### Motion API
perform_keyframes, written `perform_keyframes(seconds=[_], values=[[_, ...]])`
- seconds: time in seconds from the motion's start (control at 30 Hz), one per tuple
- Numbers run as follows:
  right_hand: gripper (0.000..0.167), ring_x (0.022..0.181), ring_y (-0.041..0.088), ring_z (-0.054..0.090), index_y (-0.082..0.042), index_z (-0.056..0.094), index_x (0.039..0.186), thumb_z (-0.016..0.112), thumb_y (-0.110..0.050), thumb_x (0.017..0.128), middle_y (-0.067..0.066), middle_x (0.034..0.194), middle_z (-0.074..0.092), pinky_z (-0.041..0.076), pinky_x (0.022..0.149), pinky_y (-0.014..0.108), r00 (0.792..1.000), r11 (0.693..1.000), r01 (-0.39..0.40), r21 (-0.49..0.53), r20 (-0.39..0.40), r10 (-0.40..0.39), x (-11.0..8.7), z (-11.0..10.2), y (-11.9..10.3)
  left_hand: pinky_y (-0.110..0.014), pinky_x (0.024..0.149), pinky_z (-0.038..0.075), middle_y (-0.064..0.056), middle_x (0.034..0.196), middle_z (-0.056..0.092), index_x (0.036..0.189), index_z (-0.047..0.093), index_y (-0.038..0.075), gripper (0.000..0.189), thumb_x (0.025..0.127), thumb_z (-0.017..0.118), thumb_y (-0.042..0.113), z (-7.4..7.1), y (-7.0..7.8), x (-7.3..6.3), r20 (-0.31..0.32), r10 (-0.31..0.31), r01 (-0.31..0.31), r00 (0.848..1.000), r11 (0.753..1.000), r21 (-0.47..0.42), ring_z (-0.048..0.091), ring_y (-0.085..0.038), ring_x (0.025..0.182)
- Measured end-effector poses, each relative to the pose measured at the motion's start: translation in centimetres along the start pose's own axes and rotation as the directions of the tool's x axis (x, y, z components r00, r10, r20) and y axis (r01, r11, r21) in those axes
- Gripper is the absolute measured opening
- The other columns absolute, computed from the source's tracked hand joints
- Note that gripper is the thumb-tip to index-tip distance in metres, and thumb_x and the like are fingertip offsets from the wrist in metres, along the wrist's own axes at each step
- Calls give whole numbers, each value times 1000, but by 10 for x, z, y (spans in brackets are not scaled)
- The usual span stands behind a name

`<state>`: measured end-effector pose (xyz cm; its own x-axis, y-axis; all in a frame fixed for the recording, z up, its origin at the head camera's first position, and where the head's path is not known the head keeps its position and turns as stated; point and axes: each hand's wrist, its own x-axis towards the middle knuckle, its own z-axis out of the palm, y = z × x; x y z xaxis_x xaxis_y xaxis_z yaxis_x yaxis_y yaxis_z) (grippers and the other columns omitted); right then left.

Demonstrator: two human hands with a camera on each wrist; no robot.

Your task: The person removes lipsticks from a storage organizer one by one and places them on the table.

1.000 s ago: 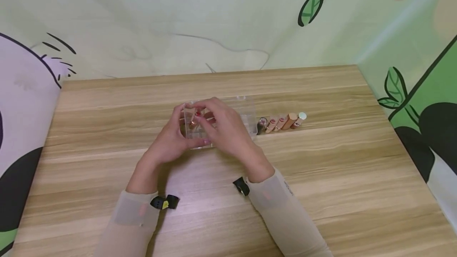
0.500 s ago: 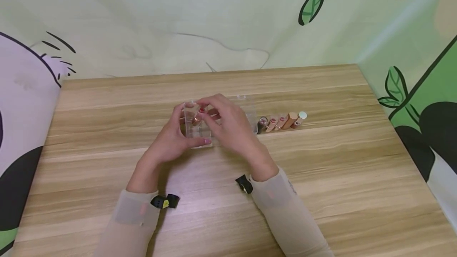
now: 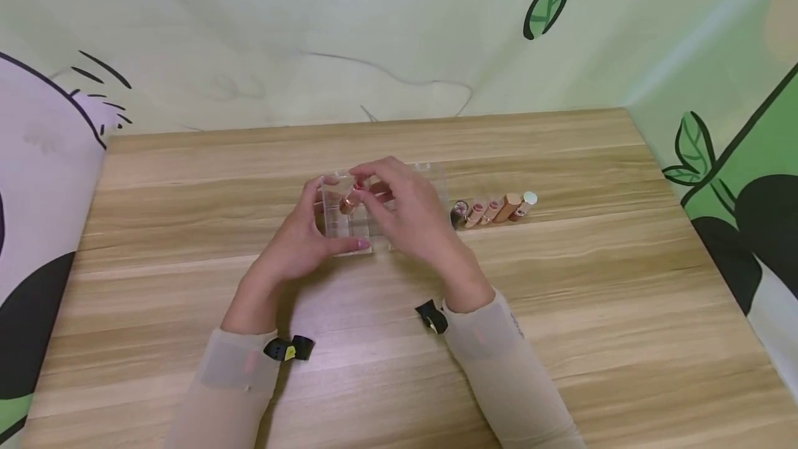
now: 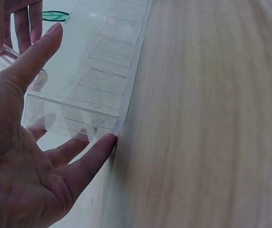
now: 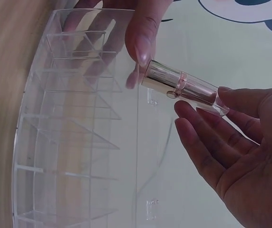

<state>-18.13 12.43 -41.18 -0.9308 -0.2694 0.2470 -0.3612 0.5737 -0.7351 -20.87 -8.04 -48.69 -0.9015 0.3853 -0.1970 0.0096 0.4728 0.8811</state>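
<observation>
A clear divided organizer box (image 3: 436,180) lies on the table, its near and left parts partly covered by my hands. My left hand (image 3: 296,238) grips its left end, thumb along the near side and fingers around the end wall, as the left wrist view of the box (image 4: 100,90) shows. Above the left compartments, my right hand (image 3: 410,217) pinches a lipstick (image 5: 188,88) by its clear cap end. The lipstick has a rose-gold base and is tilted, base pointing toward the left thumb. In the right wrist view, several compartments of the organizer (image 5: 60,171) hold nothing visible.
To the right of the box stands a row of several lipsticks: a dark one (image 3: 458,214), two pink ones with clear caps (image 3: 483,213), a copper one (image 3: 508,207) and a white-capped one (image 3: 526,204). Behind the wooden table (image 3: 623,262) rises a printed backdrop (image 3: 249,33).
My right hand has moved a little right and away with the lipstick, which now shows more of its base and tilts more. My left hand keeps its grip on the box.
</observation>
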Motion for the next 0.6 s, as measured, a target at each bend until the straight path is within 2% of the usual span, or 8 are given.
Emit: perform_keyframes(seconds=[0.27,0.47,0.6], values=[[29,106,20,71,-6,65,128,68,-12,100,7,124,69,58,90,26,1000,1000,25,16,-9,-25,-1,-7,0,-61,112,39,-11,154,43,153,22,43,109,71,92,56,0,0,1,7,4,-4,1000,1000,7,48,-36,138],[28,107,20,71,-4,65,127,68,-12,100,9,123,68,58,93,30,999,998,50,27,-13,-50,-3,-10,1,-63,112,38,-11,158,40,152,21,45,108,71,92,57,-1,1,0,13,-12,12,1000,1000,1,44,-38,143],[28,108,22,70,-3,64,127,67,-9,101,12,123,67,59,93,35,998,997,62,44,-13,-61,-3,-13,2,-63,111,40,-12,159,39,152,21,45,108,71,92,56,0,1,0,15,-10,10,1000,1000,-3,46,-38,141]])
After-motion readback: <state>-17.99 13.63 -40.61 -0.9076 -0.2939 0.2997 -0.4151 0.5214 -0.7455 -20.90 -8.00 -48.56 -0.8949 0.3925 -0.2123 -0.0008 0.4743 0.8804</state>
